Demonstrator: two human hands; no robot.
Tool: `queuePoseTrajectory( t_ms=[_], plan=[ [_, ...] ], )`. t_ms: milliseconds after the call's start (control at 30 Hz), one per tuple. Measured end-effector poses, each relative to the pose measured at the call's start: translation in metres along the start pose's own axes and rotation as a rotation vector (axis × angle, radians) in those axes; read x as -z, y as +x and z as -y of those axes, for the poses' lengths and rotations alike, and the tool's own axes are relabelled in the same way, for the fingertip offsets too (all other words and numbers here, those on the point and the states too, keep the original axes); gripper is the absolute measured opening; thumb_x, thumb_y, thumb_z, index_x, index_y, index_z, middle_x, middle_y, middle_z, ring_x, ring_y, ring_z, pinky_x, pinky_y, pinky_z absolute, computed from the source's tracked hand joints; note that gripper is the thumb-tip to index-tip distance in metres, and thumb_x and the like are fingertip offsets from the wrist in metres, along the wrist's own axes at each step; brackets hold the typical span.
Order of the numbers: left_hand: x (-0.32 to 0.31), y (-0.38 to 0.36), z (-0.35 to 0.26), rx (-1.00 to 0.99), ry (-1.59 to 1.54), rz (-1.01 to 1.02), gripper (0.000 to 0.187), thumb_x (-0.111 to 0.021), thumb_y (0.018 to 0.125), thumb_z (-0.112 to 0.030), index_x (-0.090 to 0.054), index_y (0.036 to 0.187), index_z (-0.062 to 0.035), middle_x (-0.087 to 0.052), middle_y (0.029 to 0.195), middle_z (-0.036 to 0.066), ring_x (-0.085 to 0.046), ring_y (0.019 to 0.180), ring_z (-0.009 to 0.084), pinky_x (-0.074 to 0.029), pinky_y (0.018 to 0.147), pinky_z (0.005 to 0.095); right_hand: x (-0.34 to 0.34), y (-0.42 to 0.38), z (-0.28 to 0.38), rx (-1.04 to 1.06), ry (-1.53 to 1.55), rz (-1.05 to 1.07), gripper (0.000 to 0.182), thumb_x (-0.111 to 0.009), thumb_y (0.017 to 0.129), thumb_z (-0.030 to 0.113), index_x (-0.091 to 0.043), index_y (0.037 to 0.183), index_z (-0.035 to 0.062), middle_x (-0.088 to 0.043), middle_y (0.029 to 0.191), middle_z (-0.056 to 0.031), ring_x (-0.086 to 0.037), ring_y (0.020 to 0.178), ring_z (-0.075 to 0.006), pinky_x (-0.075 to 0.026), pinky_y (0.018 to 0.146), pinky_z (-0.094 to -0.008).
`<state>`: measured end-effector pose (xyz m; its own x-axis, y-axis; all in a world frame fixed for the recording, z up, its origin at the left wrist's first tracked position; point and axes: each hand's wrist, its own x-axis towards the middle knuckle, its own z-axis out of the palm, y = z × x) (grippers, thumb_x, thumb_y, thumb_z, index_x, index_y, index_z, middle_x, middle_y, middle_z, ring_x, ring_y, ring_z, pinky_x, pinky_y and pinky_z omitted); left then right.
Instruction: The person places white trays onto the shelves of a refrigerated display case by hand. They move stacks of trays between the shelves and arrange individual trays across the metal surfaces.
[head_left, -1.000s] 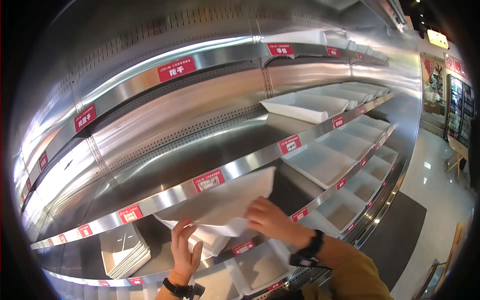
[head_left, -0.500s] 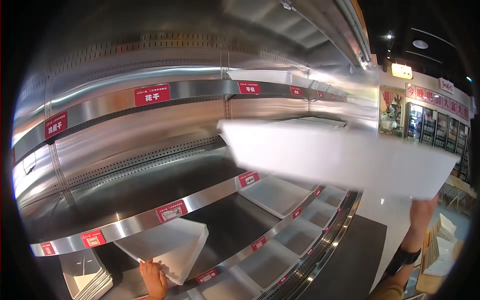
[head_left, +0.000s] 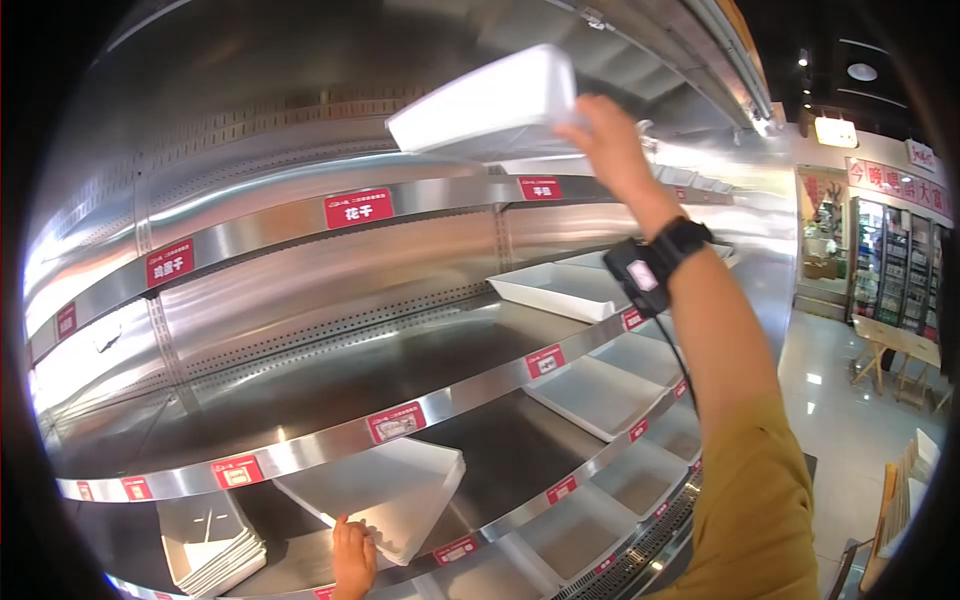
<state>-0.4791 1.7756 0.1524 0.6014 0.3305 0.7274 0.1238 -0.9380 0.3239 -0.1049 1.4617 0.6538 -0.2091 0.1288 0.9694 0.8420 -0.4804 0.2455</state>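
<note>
My right hand is raised at the upper shelf, its fingers closed on the end of a white rectangular tray. That tray is tilted and held above the shelf's front rail. Low down, my left hand grips the near edge of another white tray, which sits askew on a lower shelf. Beside it on the left is a stack of nested white trays.
White trays stand on the middle shelf to the right, with more trays in the rows below. Red labels line the metal rails. At the right are a wooden table and drink fridges.
My right hand has carried its white tray up and left, from the right side to above the upper shelf. My left hand stays at the lower tray. The view has shifted slightly.
</note>
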Motion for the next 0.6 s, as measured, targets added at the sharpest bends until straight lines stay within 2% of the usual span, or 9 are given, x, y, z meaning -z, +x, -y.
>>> queuePoseTrajectory(
  t_ms=[33,133,167,300,400,533,567,600],
  plan=[
    [0.001,0.0,0.001,-0.006,0.004,0.014,0.015,-0.048,0.095,-0.011,-0.057,0.102,-0.0021,-0.058,0.106,0.017,-0.045,0.123,0.0441,-0.035,0.106,0.0504,-0.018,-0.002,0.005,-0.019,-0.042,0.191,0.037,-0.062,0.092,0.038,-0.063,0.108,0.0047,-0.064,0.113,-0.0154,-0.058,0.11,-0.0356,-0.047,0.09,-0.0452],
    [0.003,0.001,-0.007,0.077,-0.027,0.048,0.018,-0.052,0.091,-0.011,-0.057,0.106,-0.0016,-0.057,0.114,0.017,-0.043,0.126,0.0453,-0.035,0.106,0.0517,-0.07,-0.024,0.013,-0.192,-0.163,0.437,0.043,-0.052,0.096,0.044,-0.061,0.114,0.006,-0.061,0.123,-0.0152,-0.053,0.12,-0.0345,-0.046,0.096,-0.0479],
    [0.003,0.001,-0.005,0.073,-0.01,0.06,0.017,-0.051,0.092,-0.011,-0.057,0.105,-0.0019,-0.057,0.114,0.016,-0.043,0.126,0.0453,-0.035,0.106,0.051,-0.077,-0.025,0.01,-0.24,-0.201,0.485,0.054,-0.042,0.098,0.052,-0.058,0.125,0.0079,-0.055,0.133,-0.0138,-0.047,0.129,-0.0335,-0.042,0.104,-0.0505],
    [0.003,0.003,-0.006,0.075,0.014,0.067,0.017,-0.049,0.093,-0.012,-0.056,0.105,-0.003,-0.057,0.114,0.015,-0.042,0.126,0.0449,-0.035,0.107,0.0512,-0.09,-0.027,-0.008,-0.31,-0.202,0.56,0.064,-0.036,0.098,0.059,-0.052,0.137,0.0107,-0.05,0.142,-0.0125,-0.042,0.134,-0.0334,-0.036,0.11,-0.0487],
    [0.0,0.007,-0.009,0.083,0.004,0.066,0.017,-0.048,0.093,-0.012,-0.056,0.105,-0.0033,-0.057,0.112,0.015,-0.042,0.125,0.0446,-0.034,0.108,0.0511,-0.105,-0.032,-0.013,-0.361,-0.108,0.608,0.063,-0.035,0.098,0.058,-0.051,0.138,0.0118,-0.05,0.143,-0.0121,-0.042,0.134,-0.0334,-0.036,0.11,-0.0476],
    [0.001,0.007,-0.011,0.09,0.005,0.065,0.017,-0.047,0.094,-0.014,-0.056,0.103,-0.0028,-0.057,0.11,0.015,-0.043,0.123,0.0448,-0.033,0.109,0.0516,-0.104,-0.054,-0.003,-0.285,-0.118,0.377,0.062,-0.042,0.097,0.055,-0.049,0.141,0.0122,-0.054,0.136,-0.0152,-0.046,0.129,-0.0346,-0.039,0.106,-0.0466],
    [0.0,0.008,-0.01,0.086,-0.002,0.06,0.017,-0.047,0.094,-0.014,-0.055,0.103,-0.0027,-0.056,0.109,0.015,-0.043,0.122,0.0449,-0.033,0.109,0.0519,-0.112,-0.075,0.0,-0.141,-0.142,0.06,0.054,-0.051,0.096,0.044,-0.051,0.138,0.0095,-0.058,0.127,-0.0179,-0.052,0.119,-0.0368,-0.042,0.1,-0.0474],
    [0.001,0.008,-0.009,0.077,-0.009,0.063,0.016,-0.046,0.094,-0.014,-0.055,0.102,-0.0029,-0.056,0.109,0.015,-0.043,0.122,0.0451,-0.033,0.109,0.0524,-0.096,-0.091,0.022,-0.122,0.022,-0.045,0.049,-0.054,0.096,0.038,-0.053,0.134,0.0075,-0.059,0.122,-0.0186,-0.053,0.113,-0.0378,-0.042,0.097,-0.0474]
  ],
)
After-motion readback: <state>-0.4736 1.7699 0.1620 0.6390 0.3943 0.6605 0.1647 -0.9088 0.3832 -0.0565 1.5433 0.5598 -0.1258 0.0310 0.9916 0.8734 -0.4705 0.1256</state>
